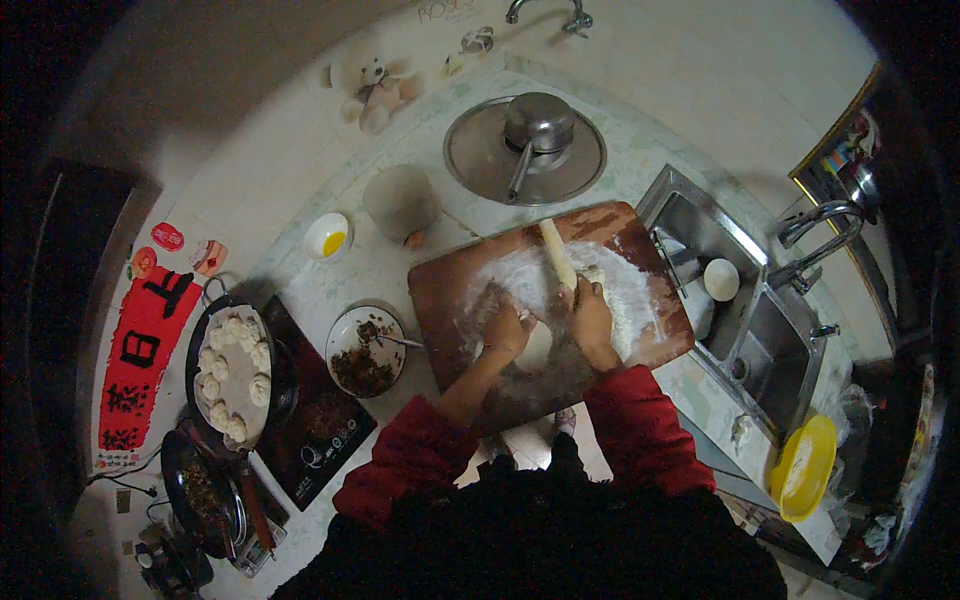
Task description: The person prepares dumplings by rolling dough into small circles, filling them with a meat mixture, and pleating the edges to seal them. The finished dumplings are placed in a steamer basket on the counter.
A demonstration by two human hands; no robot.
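A floured wooden board (442,300) lies before me on the counter. My left hand (508,330) is at the left edge of a flat, pale dough round (535,349); the fingers are bent, and whether they pinch it is unclear. Right of the round, my right hand (590,315) is closed around the near end of a wooden rolling pin (556,251), which points towards the board's far edge. White flour (634,285) is spread around both hands. More pale dough seems to lie beside the right hand, partly hidden by it.
Left of the board stand a bowl of chopped filling (367,382) with a spoon, a small bowl of yellow liquid (327,236) and a pan of shaped buns (232,375). A metal lid (480,165) bears a saucepan (538,120). At right are a double sink (780,367) and a yellow basin (806,469).
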